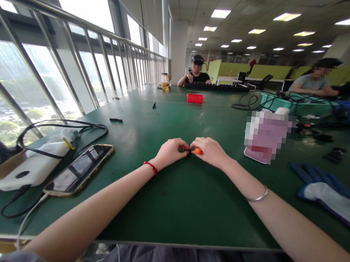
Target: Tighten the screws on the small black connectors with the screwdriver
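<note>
Both of my hands meet over the middle of the green table [166, 198]. My left hand [172, 151], with a red cord at its wrist, pinches a small black piece [186, 150]. Close beside it, my right hand [208, 151] has its fingers closed around a small orange item [198, 151], whose full shape is hidden by the fingers. The black piece reaches across the narrow gap between the fingertips; whether it joins the orange item cannot be made out.
A phone [79, 170], a white power bank [35, 167] and black cables lie at left. A pink case [266, 136] and a blue-white glove [335, 199] are at right. Farther back are a red tray [195, 98], a green basket [308, 106] and seated people.
</note>
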`<move>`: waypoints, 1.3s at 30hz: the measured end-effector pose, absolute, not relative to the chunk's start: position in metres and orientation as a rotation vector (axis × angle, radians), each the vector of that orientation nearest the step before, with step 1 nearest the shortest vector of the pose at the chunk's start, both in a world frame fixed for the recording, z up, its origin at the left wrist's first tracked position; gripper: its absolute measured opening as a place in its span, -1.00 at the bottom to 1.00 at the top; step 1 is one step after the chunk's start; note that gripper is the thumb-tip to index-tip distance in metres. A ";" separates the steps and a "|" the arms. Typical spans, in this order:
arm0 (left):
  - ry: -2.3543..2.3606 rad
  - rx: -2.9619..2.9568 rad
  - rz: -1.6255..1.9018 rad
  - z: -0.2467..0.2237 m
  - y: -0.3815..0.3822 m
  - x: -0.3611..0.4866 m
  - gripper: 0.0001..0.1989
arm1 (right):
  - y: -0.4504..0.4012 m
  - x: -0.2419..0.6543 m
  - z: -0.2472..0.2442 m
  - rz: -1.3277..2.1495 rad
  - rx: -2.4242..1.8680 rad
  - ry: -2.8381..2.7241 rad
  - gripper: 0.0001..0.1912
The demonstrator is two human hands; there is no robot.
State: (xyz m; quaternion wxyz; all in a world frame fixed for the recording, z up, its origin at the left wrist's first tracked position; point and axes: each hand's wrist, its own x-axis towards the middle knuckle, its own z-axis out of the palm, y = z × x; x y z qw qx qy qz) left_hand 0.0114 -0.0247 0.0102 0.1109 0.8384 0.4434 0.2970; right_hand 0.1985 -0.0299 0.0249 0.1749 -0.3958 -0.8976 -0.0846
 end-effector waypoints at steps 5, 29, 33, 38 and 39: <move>1.300 2.493 0.870 0.009 -0.025 0.012 -0.85 | -0.029 0.198 0.025 -0.282 -1.133 -2.560 -0.89; 1.315 2.617 1.014 0.023 -0.030 0.009 -0.86 | -0.028 0.202 0.026 -0.398 -1.042 -2.439 -0.85; 1.311 2.645 1.023 0.025 -0.031 0.009 -0.89 | -0.029 0.202 0.028 -0.434 -1.003 -2.439 -0.85; 1.323 2.672 1.008 0.027 -0.032 0.010 -0.89 | -0.031 0.200 0.028 -0.438 -0.975 -2.453 -0.83; 1.325 2.666 1.017 0.027 -0.032 0.010 -0.90 | -0.031 0.201 0.029 -0.430 -0.975 -2.443 -0.83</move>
